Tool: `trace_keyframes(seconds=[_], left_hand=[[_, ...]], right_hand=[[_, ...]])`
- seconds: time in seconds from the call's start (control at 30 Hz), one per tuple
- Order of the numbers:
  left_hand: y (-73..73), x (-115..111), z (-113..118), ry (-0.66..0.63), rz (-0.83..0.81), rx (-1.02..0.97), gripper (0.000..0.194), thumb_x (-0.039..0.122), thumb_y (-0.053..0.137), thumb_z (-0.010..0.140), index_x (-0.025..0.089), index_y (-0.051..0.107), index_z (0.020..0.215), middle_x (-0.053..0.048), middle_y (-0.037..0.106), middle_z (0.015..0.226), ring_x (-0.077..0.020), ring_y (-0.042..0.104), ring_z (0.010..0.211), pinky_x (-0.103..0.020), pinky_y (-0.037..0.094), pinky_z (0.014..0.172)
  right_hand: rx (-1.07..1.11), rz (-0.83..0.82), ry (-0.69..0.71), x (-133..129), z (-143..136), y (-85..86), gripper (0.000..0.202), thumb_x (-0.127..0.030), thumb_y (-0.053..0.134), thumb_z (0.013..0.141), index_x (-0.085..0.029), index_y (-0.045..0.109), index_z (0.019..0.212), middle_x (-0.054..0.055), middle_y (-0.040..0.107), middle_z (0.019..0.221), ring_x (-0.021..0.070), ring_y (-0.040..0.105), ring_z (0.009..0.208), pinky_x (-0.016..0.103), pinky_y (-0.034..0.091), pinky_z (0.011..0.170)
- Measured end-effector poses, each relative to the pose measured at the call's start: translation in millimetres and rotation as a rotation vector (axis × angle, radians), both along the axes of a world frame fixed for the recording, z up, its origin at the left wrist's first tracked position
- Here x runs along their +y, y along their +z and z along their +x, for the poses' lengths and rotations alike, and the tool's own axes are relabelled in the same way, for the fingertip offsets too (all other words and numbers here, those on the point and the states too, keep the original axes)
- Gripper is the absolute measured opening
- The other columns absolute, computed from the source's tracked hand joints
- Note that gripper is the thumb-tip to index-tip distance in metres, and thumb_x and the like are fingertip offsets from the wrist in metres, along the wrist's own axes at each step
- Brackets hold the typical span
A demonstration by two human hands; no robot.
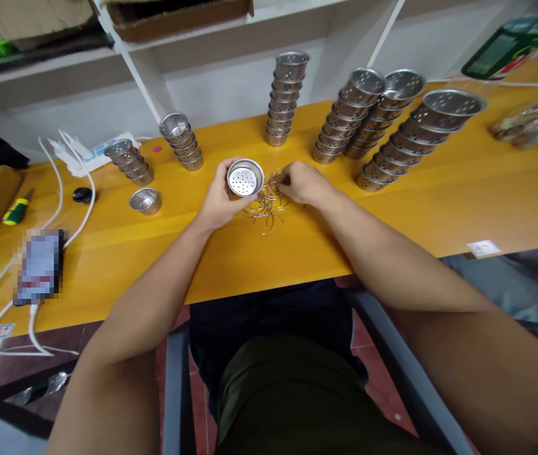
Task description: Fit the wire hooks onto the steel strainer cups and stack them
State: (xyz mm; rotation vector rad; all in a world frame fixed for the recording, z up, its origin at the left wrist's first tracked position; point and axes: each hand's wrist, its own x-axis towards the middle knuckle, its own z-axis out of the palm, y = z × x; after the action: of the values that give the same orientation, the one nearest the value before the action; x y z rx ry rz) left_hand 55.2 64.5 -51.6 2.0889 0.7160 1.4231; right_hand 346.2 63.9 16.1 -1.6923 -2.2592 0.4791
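Observation:
My left hand (220,201) is wrapped round a small perforated metal cup (244,179), tilted so that its holed bottom faces me. Just to its right, a loose heap of thin curved wire pieces (265,208) lies on the yellow table. My right hand (303,183) is at the upper right edge of that heap, fingertips pinched together; whether a wire is between them is too small to make out. A single metal cup (145,201) stands to the left, near two short stacks of such cups (129,163) (182,142).
Tall cup stacks stand behind, one in the middle (282,101) and several at right, the nearest (408,145) leaning. At left lie a phone (38,265) with white cables, a power strip (93,155), a black cap (82,194) and a screwdriver (17,210). White shelves (235,63) back the table.

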Motion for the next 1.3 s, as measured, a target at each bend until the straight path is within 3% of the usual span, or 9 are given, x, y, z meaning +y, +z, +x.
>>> trace_keyframes(seconds=[0.1, 0.23, 0.43, 0.6, 0.8, 0.93, 1.03, 1.13, 1.3], left_hand=[[-15.7, 4.7, -0.1, -0.071, -0.038, 0.005, 0.108, 0.087, 0.103, 0.097, 0.033, 0.050, 0.174, -0.018, 0.070, 0.171, -0.0411, 0.076, 0.162, -0.063, 0.063, 0.143], [-21.6, 6.9, -8.6, -0.085, -0.092, -0.031, 0.114, 0.090, 0.107, 0.091, 0.035, 0.048, 0.173, -0.017, 0.068, 0.173, -0.0398, 0.076, 0.162, -0.061, 0.066, 0.141], [-16.7, -0.9, -16.1, -0.107, -0.221, -0.111, 0.122, 0.088, 0.117, 0.078, 0.034, 0.057, 0.169, -0.016, 0.071, 0.169, -0.0423, 0.077, 0.160, -0.065, 0.069, 0.138], [-7.3, -13.5, -10.3, -0.075, -0.289, -0.102, 0.119, 0.088, 0.118, 0.076, 0.032, 0.063, 0.166, -0.017, 0.077, 0.160, -0.0430, 0.079, 0.154, -0.068, 0.070, 0.135], [-10.9, -14.2, -3.6, 0.012, -0.219, -0.090, 0.114, 0.099, 0.110, 0.080, 0.035, 0.058, 0.159, -0.015, 0.079, 0.155, -0.0346, 0.086, 0.140, -0.056, 0.074, 0.123], [-12.8, -10.5, -5.4, 0.010, -0.221, -0.051, 0.115, 0.103, 0.106, 0.082, 0.035, 0.057, 0.161, -0.015, 0.077, 0.160, -0.0348, 0.085, 0.146, -0.054, 0.073, 0.126], [-11.4, -10.8, -5.1, 0.022, -0.248, -0.065, 0.118, 0.105, 0.107, 0.077, 0.033, 0.061, 0.158, -0.016, 0.078, 0.158, -0.0370, 0.085, 0.148, -0.056, 0.072, 0.129], [-9.2, -13.9, -3.0, 0.028, -0.264, -0.083, 0.119, 0.103, 0.111, 0.074, 0.031, 0.063, 0.156, -0.015, 0.080, 0.153, -0.0372, 0.086, 0.144, -0.057, 0.074, 0.126], [-7.0, -19.3, 0.4, -0.027, -0.238, -0.084, 0.110, 0.096, 0.111, 0.083, 0.033, 0.061, 0.157, -0.014, 0.079, 0.152, -0.0329, 0.087, 0.138, -0.054, 0.076, 0.122]], right_hand=[[-0.090, -0.015, -0.087, -4.0, -8.3, 6.2, 0.008, -0.018, 0.083, 0.108, -0.022, 0.090, 0.110, 0.015, 0.097, 0.123, 0.0361, 0.089, 0.115, 0.040, 0.066, 0.096], [-0.101, -0.029, -0.024, -7.8, -9.6, 12.8, 0.015, -0.013, 0.075, 0.112, -0.021, 0.087, 0.106, 0.018, 0.095, 0.122, 0.0370, 0.088, 0.115, 0.043, 0.066, 0.099], [0.017, 0.011, 0.035, -9.0, 4.2, 15.8, 0.022, -0.012, 0.071, 0.109, -0.020, 0.087, 0.122, 0.018, 0.095, 0.125, 0.0364, 0.087, 0.114, 0.048, 0.071, 0.109], [0.193, 0.002, 0.074, -3.9, 11.3, 13.0, 0.036, -0.012, 0.073, 0.105, -0.018, 0.089, 0.136, 0.016, 0.096, 0.123, 0.0350, 0.090, 0.111, 0.049, 0.075, 0.110], [0.200, 0.106, 0.096, 4.4, 25.9, 11.2, 0.020, -0.015, 0.080, 0.102, -0.021, 0.093, 0.115, 0.018, 0.096, 0.119, 0.0413, 0.091, 0.114, 0.059, 0.076, 0.118], [0.178, 0.090, 0.114, 6.6, 33.1, 13.3, 0.018, -0.018, 0.082, 0.103, -0.021, 0.093, 0.117, 0.018, 0.095, 0.119, 0.0411, 0.089, 0.111, 0.061, 0.075, 0.116], [0.231, 0.074, 0.141, 4.7, 32.6, 15.7, 0.016, -0.028, 0.084, 0.108, -0.021, 0.092, 0.120, 0.016, 0.093, 0.114, 0.0391, 0.086, 0.108, 0.059, 0.074, 0.113], [0.384, 0.064, 0.177, -2.6, 24.5, 17.6, 0.027, -0.050, 0.085, 0.115, -0.024, 0.089, 0.124, 0.009, 0.082, 0.095, 0.0345, 0.080, 0.098, 0.055, 0.073, 0.102], [0.637, 0.131, 0.273, -27.6, -4.3, 18.8, 0.049, -0.078, 0.078, 0.119, -0.030, 0.083, 0.126, 0.003, 0.062, 0.084, 0.0267, 0.061, 0.078, 0.049, 0.071, 0.087]])
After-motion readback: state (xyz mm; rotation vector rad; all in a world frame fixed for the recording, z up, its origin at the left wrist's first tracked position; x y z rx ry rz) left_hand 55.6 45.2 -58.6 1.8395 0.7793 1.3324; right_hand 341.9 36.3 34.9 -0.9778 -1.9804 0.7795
